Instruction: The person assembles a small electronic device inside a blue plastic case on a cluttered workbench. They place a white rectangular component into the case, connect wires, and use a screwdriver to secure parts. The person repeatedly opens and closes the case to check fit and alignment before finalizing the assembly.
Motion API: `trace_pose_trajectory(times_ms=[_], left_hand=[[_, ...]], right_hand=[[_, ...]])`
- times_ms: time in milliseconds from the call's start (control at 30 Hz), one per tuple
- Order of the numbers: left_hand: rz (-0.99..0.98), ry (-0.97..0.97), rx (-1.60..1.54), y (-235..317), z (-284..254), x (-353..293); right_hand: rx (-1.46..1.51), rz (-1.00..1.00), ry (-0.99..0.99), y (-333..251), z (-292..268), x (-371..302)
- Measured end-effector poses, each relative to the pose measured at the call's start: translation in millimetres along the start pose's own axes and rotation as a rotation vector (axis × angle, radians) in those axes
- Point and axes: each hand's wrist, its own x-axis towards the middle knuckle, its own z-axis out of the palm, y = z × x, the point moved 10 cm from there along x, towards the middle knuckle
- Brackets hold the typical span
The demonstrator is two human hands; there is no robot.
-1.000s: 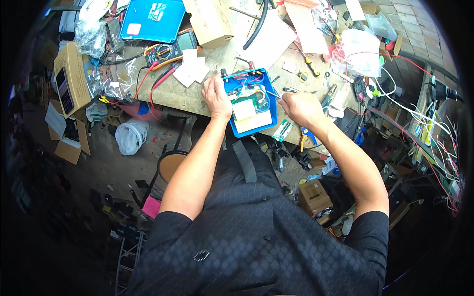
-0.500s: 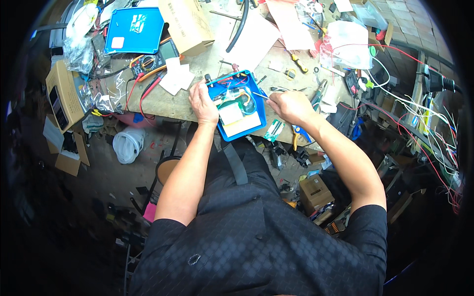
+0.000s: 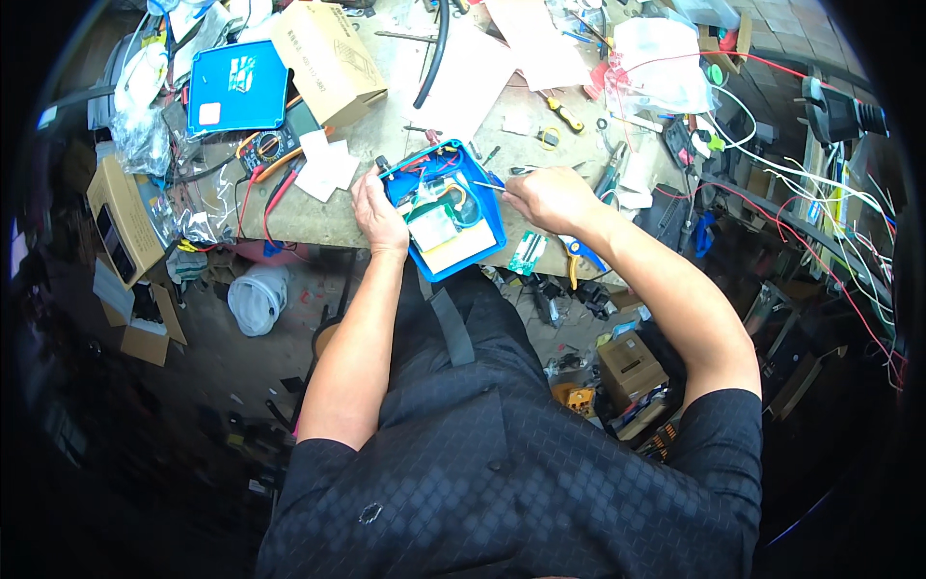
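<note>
Tabletop (image 3: 323, 224), cluttered; open blue box (image 3: 467, 262) at its near edge. Left hand (image 3: 380, 214) half-curled, holding the box's left wall; right hand (image 3: 555, 201) closed round a thin tool (image 3: 489, 186) at the right rim. Advisable: brace firmly, spare the wires (image 3: 451, 191).

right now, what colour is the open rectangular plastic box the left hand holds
The box is bright blue, clearest in the head view.

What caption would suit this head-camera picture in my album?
Left hand on an open blue box of electronics, right hand holding a thin tool.
</note>
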Motion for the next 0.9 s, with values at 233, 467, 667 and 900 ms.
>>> trace_pose_trajectory(times_ms=[233,467,667,900], left_hand=[[-0.024,-0.001,-0.022,9,-1,-2],[-0.004,-0.002,-0.005,8,-2,-1],[-0.018,-0.002,-0.001,0,-2,0],[-0.039,-0.009,0.009,2,-2,0]], right_hand=[[0.016,-0.023,-0.014,1,-5,-1],[0.018,-0.067,0.000,3,-3,1],[0.029,-0.099,0.015,5,-1,2],[0.036,-0.120,0.019,9,0,3]])
